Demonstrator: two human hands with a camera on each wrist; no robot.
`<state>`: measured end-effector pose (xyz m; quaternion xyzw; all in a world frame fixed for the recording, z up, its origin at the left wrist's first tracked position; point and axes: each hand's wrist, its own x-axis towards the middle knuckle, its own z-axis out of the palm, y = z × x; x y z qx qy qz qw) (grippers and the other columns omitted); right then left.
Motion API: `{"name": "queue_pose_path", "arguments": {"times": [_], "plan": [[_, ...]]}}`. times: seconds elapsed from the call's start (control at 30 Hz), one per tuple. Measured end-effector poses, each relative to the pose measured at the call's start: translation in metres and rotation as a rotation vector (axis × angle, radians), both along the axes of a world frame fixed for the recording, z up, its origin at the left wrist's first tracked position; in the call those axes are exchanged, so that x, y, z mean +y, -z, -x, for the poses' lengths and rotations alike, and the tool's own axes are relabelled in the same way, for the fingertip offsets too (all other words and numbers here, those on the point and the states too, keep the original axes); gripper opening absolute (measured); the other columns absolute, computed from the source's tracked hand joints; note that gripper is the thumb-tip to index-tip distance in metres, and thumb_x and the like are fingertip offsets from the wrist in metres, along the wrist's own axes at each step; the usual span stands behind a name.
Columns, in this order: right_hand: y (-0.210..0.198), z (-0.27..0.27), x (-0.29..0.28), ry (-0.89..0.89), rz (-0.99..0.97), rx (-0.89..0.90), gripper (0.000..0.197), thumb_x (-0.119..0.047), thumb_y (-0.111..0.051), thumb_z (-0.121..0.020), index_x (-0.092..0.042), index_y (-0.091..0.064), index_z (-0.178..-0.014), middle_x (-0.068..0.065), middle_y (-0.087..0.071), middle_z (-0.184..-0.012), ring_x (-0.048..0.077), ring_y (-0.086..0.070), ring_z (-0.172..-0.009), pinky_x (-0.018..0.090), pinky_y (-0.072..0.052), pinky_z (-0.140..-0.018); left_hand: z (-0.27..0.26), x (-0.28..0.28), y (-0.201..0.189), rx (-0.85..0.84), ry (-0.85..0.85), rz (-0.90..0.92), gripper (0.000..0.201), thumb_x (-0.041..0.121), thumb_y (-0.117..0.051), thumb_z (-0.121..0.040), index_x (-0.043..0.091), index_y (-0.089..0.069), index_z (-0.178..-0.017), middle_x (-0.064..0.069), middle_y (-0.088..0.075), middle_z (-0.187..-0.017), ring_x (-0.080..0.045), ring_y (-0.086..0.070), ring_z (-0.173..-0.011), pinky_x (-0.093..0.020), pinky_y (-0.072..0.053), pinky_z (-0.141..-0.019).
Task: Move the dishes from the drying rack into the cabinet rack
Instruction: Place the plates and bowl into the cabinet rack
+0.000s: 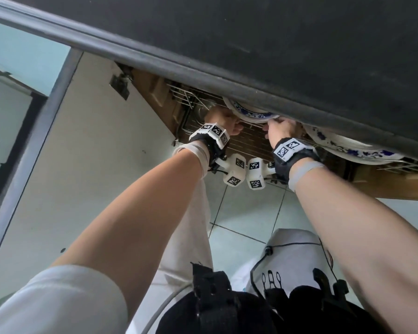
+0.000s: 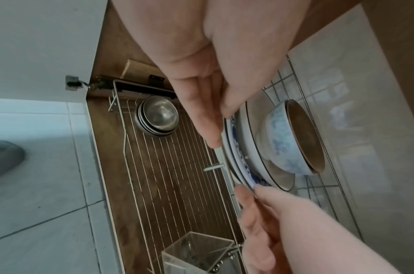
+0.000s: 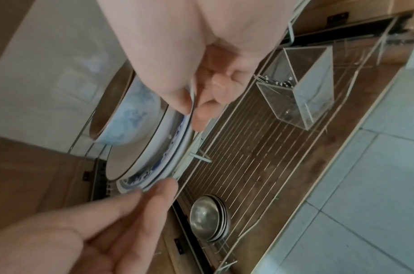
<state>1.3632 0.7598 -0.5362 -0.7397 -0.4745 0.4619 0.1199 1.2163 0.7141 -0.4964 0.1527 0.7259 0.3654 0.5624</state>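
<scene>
A blue-and-white plate [image 1: 249, 114] stands on edge in the wire cabinet rack [image 2: 168, 185], under the countertop. My left hand [image 1: 223, 121] pinches one side of its rim between thumb and straight fingers [image 2: 209, 129]. My right hand [image 1: 281, 127] pinches the opposite side, thumb in front and fingers [image 3: 202, 115] behind. Behind the blue-and-white plate [image 2: 238, 159] lean a white plate with a dark rim [image 2: 255, 129] and a pale blue bowl [image 2: 288, 140]. The countertop hides most of these dishes in the head view.
The dark countertop edge [image 1: 203, 66] overhangs the rack closely. Stacked steel bowls [image 2: 158, 115] sit at one end of the rack and a clear utensil box [image 2: 196, 254] at the other. Another blue-and-white plate [image 1: 348, 145] lies to the right. The open cabinet door [image 1: 82, 165] is on the left.
</scene>
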Motion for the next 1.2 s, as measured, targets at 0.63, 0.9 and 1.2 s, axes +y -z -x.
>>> {"name": "queue_pose_path", "arguments": {"times": [0.63, 0.9, 1.2], "plan": [[-0.132, -0.038, -0.106, 0.008, 0.057, 0.161, 0.034, -0.027, -0.064, -0.091, -0.012, -0.066, -0.122, 0.004, -0.072, -0.091, 0.013, -0.06, -0.056, 0.01, -0.034, -0.033, -0.009, -0.102, -0.108, 0.224, 0.004, 0.021, 0.042, 0.004, -0.052, -0.091, 0.009, -0.058, -0.132, -0.006, -0.067, -0.084, -0.017, -0.065, -0.061, -0.03, -0.06, -0.066], [-0.255, -0.048, -0.212, -0.165, 0.132, 0.288, 0.011, -0.027, -0.062, -0.091, -0.021, -0.071, -0.091, 0.0, -0.071, -0.083, 0.012, -0.062, -0.058, 0.019, -0.043, -0.05, -0.005, -0.219, -0.243, 0.666, 0.145, 0.118, 0.052, 0.02, -0.055, -0.085, 0.018, -0.056, -0.137, -0.008, -0.059, -0.138, -0.028, -0.053, -0.13, -0.039, -0.045, -0.109], [-0.286, 0.015, -0.266, -0.176, 0.222, 0.247, 0.018, -0.018, -0.059, -0.092, -0.012, -0.07, -0.105, 0.005, -0.07, -0.088, 0.013, -0.059, -0.057, 0.019, -0.041, -0.045, 0.074, -0.304, -0.259, 0.827, 0.195, 0.542, 0.092, 0.035, -0.056, -0.09, 0.016, 0.003, -0.158, -0.001, 0.008, -0.168, -0.024, 0.01, -0.154, -0.05, 0.005, -0.124]]}}
